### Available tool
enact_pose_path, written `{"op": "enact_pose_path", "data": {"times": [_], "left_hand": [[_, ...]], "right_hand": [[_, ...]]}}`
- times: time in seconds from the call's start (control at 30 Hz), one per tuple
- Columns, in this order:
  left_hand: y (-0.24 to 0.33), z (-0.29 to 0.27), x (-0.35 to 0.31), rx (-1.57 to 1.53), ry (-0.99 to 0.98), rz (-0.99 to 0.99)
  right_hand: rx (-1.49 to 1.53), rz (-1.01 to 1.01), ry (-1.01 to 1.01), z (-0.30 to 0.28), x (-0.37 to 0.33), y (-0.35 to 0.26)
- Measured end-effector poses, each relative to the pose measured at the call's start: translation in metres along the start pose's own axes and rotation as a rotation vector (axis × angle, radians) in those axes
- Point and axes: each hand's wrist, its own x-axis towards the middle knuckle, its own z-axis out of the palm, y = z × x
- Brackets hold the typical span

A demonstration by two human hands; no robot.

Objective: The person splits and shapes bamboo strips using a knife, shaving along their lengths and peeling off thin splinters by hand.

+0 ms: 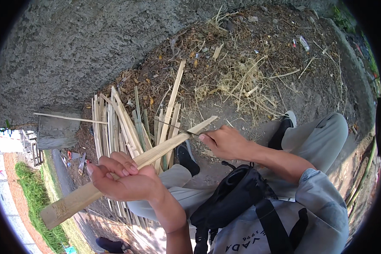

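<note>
A long pale bamboo strip lies slantwise in front of me, its wide end at the lower left and its narrow end towards the middle. My left hand is palm up with fingers curled around the strip's middle. Near the narrow end, my right hand grips a knife; the handle is mostly hidden in the fist. Its thin dark blade crosses the strip and points left, seemingly touching the strip. Behind the strip, a pile of split bamboo pieces leans and lies on the ground.
Fibrous shavings litter the soil beyond my feet. A rough grey wall rises at upper left, with a concrete block beside the pile. A saw lies left of the pile. A black bag hangs at my front.
</note>
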Motion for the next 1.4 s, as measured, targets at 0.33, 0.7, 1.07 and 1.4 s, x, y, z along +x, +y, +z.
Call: {"op": "enact_pose_path", "data": {"times": [0.33,0.7,1.07,1.4], "left_hand": [[0.001,-0.006,-0.007,-0.237,-0.238,-0.067],[0.002,-0.008,-0.008,-0.249,-0.250,-0.051],[-0.003,-0.003,-0.005,-0.260,-0.203,-0.059],[-0.002,-0.018,0.001,-0.338,-0.478,-0.099]], "right_hand": [[0.034,0.039,0.001,0.011,-0.003,0.002],[-0.007,-0.150,0.152,0.009,-0.013,-0.019],[-0.072,-0.042,0.093,0.026,-0.003,0.033],[-0.047,0.072,0.049,0.034,-0.001,0.070]]}}
